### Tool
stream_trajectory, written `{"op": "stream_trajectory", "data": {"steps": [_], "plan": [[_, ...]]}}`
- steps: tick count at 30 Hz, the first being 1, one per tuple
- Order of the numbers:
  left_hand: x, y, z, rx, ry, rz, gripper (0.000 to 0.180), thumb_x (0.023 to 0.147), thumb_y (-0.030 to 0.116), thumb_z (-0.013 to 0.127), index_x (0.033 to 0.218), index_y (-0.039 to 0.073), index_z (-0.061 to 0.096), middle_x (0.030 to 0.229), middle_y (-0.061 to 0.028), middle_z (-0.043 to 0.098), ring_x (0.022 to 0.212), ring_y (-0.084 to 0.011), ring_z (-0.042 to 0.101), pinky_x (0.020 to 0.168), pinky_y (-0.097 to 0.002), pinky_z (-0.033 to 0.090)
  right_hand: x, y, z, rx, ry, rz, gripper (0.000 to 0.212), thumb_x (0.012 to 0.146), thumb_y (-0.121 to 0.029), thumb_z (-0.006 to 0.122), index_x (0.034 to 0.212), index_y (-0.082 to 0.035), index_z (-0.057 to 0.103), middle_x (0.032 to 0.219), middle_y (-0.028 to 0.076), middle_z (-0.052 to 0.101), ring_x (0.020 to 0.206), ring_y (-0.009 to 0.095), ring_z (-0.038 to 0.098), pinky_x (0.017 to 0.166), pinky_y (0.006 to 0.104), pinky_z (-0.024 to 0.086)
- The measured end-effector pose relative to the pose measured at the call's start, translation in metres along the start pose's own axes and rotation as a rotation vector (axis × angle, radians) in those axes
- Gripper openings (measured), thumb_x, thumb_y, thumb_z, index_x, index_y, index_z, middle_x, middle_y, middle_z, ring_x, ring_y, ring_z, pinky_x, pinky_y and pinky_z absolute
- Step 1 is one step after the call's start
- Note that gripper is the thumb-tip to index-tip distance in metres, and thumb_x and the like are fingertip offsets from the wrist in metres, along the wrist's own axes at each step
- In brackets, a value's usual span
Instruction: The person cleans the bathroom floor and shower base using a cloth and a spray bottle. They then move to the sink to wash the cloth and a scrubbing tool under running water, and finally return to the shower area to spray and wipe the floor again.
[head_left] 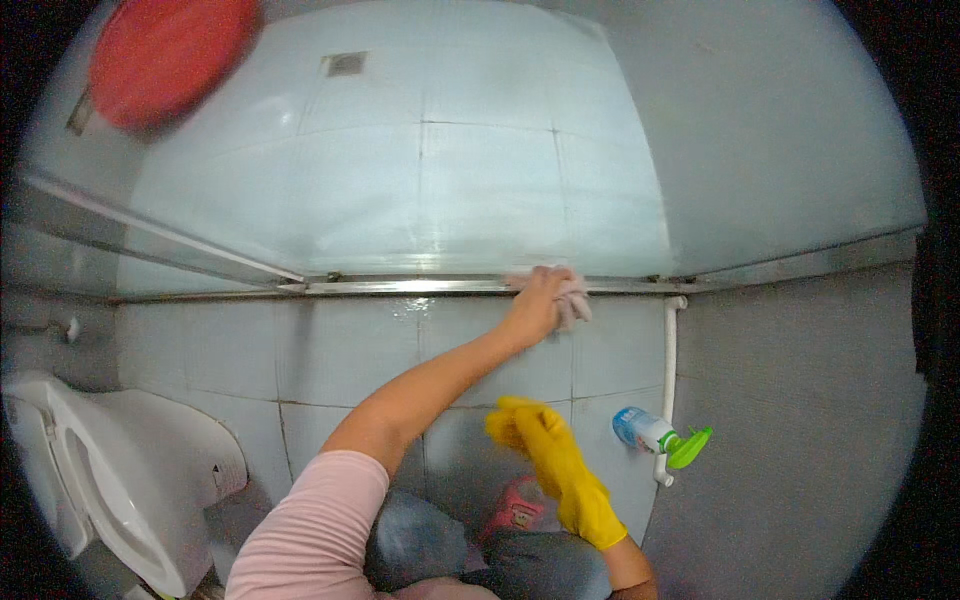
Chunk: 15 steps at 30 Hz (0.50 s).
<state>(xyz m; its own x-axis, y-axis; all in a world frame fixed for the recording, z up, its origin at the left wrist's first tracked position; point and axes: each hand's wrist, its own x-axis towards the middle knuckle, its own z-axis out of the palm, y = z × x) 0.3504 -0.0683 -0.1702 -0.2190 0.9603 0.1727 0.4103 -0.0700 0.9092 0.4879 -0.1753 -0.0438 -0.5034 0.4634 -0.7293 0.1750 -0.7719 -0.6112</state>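
My bare left hand [543, 298] is closed on a wet-looking pale pink cloth [572, 300]. It presses the cloth against a shiny metal rail [400, 288] that runs across the floor, and the fingers are slightly blurred. Nearer to me, my right hand [545, 445] wears a yellow rubber glove, its fingers curled in with nothing seen in them. It is held above my knees, apart from the rail. Right of the glove stands a blue and white spray bottle [640, 430] with a green trigger head. A pink item [518, 508] on the floor is partly hidden by the glove and my legs.
A white toilet [150, 470] stands at the left. Glass panels flank the rail, and wet tiles with a square drain [346, 64] lie beyond. A red round basin [170, 60] is at the far left. A white pipe [671, 360] follows the right wall.
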Motion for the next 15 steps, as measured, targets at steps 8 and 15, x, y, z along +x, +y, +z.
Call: {"op": "stream_trajectory", "data": {"steps": [8,15], "plan": [[-0.012,0.052,-0.030,-0.264,-0.017,-0.417,0.047,0.079,0.009,0.053,0.123,0.008,0.036,0.109,-0.0140,0.051,0.104,-0.0221,0.048,0.088,-0.0331,0.041,0.003,-0.028,-0.043,-0.699,0.625,-1.089,0.032,0.085,-0.006,0.057,0.115,-0.002,0.050,0.108,0.015,0.058,0.098,0.026,0.057,0.088,0.0347,0.043],[-0.066,0.098,-0.100,-0.481,-0.151,-0.606,0.053,0.078,0.002,0.060,0.124,0.009,0.033,0.115,-0.0112,0.048,0.103,-0.0196,0.051,0.087,-0.0318,0.044,0.012,-0.057,-0.012,-0.986,0.351,-1.229,0.065,0.070,-0.018,0.074,0.124,-0.001,0.043,0.124,0.019,0.047,0.110,0.036,0.048,0.094,0.0402,0.038]]}}
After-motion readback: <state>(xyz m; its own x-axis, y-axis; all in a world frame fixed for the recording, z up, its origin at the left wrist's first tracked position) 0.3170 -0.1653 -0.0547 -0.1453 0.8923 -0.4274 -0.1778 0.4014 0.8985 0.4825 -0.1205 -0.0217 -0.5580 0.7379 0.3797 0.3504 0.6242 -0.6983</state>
